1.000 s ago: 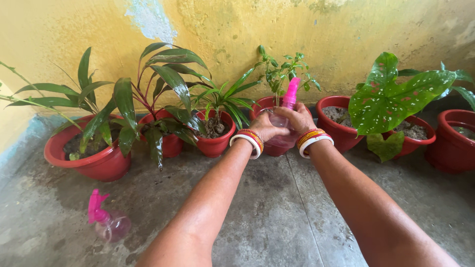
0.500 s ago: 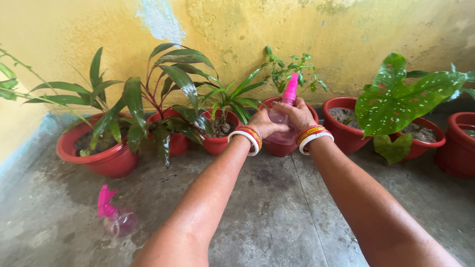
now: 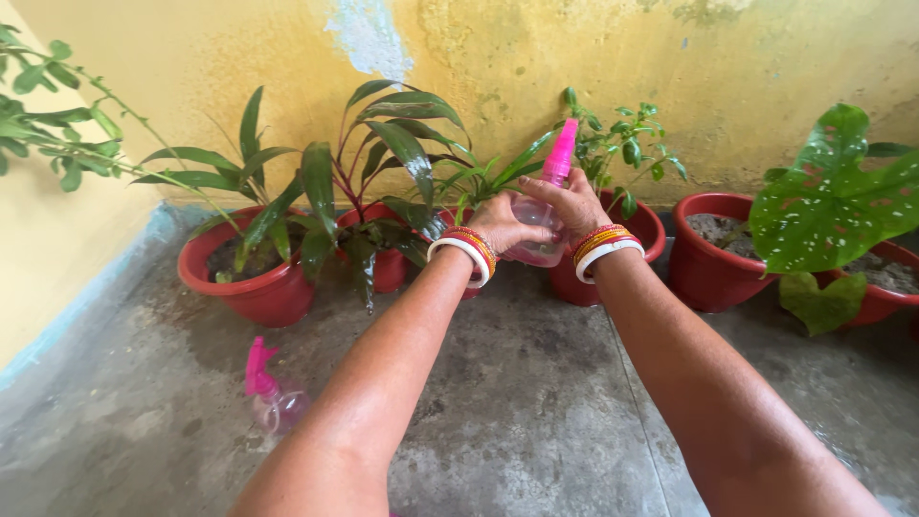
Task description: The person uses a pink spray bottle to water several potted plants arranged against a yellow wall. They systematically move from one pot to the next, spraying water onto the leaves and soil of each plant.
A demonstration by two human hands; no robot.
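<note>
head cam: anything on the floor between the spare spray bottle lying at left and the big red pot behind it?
Nothing. In the head view, only bare stained concrete floor separates the spare spray bottle from the big red pot; long leaves hang above the pot, not on that stretch.

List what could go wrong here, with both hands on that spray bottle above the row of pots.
1. Both hands, left hand and right hand, share the small spray bottle; if the grip is wet, it might slip and drop onto the red pot below.
2. The second spray bottle stands on the concrete floor beside the left forearm; a careless pull-back could tip it.
3. The floor looks damp in patches, so footing may be slippery.
</note>
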